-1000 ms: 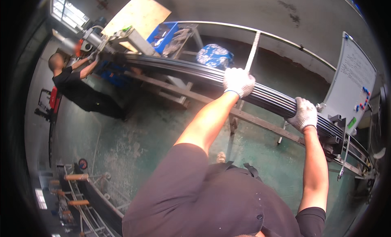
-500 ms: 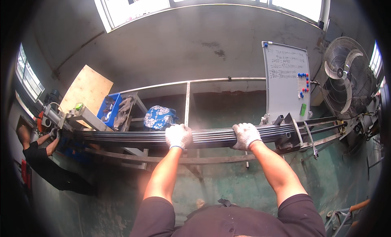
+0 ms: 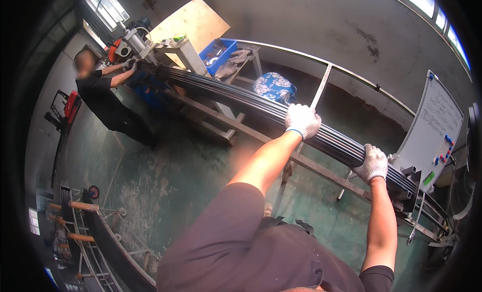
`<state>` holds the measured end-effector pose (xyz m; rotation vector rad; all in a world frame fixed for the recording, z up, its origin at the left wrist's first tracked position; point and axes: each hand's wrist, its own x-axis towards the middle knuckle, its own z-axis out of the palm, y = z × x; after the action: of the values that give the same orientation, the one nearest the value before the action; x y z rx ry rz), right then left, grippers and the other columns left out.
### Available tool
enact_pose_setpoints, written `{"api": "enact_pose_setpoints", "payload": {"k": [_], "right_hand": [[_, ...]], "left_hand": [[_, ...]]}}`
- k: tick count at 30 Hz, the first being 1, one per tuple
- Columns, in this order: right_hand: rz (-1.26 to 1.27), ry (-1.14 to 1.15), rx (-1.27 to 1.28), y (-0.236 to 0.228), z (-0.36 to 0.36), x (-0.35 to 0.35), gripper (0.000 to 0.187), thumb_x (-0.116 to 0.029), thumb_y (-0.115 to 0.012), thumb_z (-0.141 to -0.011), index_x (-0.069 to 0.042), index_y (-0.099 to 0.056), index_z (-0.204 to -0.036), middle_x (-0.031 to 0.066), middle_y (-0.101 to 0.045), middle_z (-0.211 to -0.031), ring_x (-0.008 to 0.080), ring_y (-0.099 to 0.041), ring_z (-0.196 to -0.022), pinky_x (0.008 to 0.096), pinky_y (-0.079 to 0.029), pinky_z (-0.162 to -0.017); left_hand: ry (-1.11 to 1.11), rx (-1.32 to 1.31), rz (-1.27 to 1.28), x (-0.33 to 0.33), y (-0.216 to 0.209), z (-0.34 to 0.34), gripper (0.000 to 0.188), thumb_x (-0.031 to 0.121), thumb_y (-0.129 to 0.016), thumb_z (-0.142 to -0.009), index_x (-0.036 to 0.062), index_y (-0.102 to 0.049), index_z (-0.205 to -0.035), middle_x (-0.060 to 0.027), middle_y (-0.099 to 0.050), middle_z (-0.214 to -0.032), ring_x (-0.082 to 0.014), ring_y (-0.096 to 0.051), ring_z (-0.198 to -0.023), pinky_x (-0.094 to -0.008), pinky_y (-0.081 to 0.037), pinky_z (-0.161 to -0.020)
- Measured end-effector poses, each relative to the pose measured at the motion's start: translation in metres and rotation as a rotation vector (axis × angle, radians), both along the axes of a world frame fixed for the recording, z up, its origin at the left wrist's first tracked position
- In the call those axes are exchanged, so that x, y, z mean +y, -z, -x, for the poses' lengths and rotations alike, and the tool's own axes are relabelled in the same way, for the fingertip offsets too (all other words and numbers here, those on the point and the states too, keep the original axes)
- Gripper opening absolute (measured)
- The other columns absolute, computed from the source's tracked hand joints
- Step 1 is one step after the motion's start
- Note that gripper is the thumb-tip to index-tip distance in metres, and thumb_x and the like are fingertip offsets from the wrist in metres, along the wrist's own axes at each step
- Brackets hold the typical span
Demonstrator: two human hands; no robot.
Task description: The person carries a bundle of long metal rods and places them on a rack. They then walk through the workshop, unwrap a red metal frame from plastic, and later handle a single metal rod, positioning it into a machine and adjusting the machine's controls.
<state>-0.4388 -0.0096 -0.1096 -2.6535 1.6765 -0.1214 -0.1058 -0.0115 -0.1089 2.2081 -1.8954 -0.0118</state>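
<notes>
A long bundle of dark, shiny metal tubes [image 3: 337,144] runs across the rack from the far left to the lower right. My left hand [image 3: 303,121], in a white knit glove, is closed over the top of the bundle near its middle. Farther right, my right hand [image 3: 372,163], gloved the same way, wraps round the bundle's edge close to the metal end stop [image 3: 412,186]. My fingertips are partly hidden behind the tubes. At the bundle's far left end, a co-worker [image 3: 108,93] in dark clothes has both gloved hands at the tubes beside a machine [image 3: 134,42].
Behind the rack are a blue bin [image 3: 219,55] of small parts, grey gloves [image 3: 236,65], a plywood sheet [image 3: 193,26] and a blue floral cover [image 3: 275,87]. A whiteboard [image 3: 433,116] and fan [image 3: 462,176] stand right. A wheeled frame with rollers [image 3: 84,206] occupies the lower left.
The view has swung left and tilted, bringing the co-worker and roller frame further into sight. Both my hands still grip the tubes.
</notes>
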Motion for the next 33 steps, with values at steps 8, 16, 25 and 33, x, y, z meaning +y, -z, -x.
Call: {"api": "enact_pose_setpoints", "payload": {"k": [8, 16, 25, 33], "right_hand": [[-0.008, 0.002, 0.008, -0.0036, -0.0012, -0.0024, 0.074, -0.043, -0.098, -0.069, -0.01, -0.067, -0.127, 0.0165, -0.074, -0.121, 0.0356, -0.072, -0.119, 0.0476, -0.055, -0.108], [0.003, -0.012, -0.011, -0.0075, -0.0017, -0.0004, 0.075, -0.045, -0.099, -0.071, -0.009, -0.067, -0.129, 0.0183, -0.075, -0.119, 0.0389, -0.073, -0.117, 0.0509, -0.056, -0.106], [0.0, 0.002, 0.003, -0.0052, -0.0027, -0.0008, 0.075, -0.043, -0.097, -0.07, -0.009, -0.066, -0.129, 0.0172, -0.075, -0.122, 0.0358, -0.072, -0.12, 0.0474, -0.055, -0.109], [0.004, -0.009, 0.001, -0.0032, -0.0028, -0.0023, 0.072, -0.042, -0.096, -0.072, -0.009, -0.067, -0.129, 0.017, -0.075, -0.121, 0.0357, -0.073, -0.118, 0.0477, -0.056, -0.107]], "left_hand": [[0.012, 0.0, -0.018, -0.0024, -0.0011, -0.0002, 0.043, 0.037, -0.054, -0.108, 0.0089, -0.087, -0.107, -0.017, -0.085, -0.102, -0.035, -0.08, -0.1, -0.0499, -0.054, -0.096], [0.007, 0.012, -0.054, -0.0024, -0.0046, 0.0009, 0.044, 0.035, -0.052, -0.108, 0.0072, -0.087, -0.109, -0.0171, -0.084, -0.105, -0.034, -0.079, -0.105, -0.0492, -0.052, -0.098], [0.001, -0.013, -0.019, -0.0016, -0.0028, 0.0008, 0.042, 0.037, -0.055, -0.107, 0.01, -0.087, -0.106, -0.0166, -0.085, -0.102, -0.0338, -0.08, -0.099, -0.0486, -0.055, -0.095], [-0.006, -0.015, -0.023, -0.0022, -0.002, 0.0002, 0.043, 0.038, -0.055, -0.107, 0.0107, -0.088, -0.104, -0.0164, -0.085, -0.103, -0.0339, -0.08, -0.101, -0.0485, -0.055, -0.095]]}}
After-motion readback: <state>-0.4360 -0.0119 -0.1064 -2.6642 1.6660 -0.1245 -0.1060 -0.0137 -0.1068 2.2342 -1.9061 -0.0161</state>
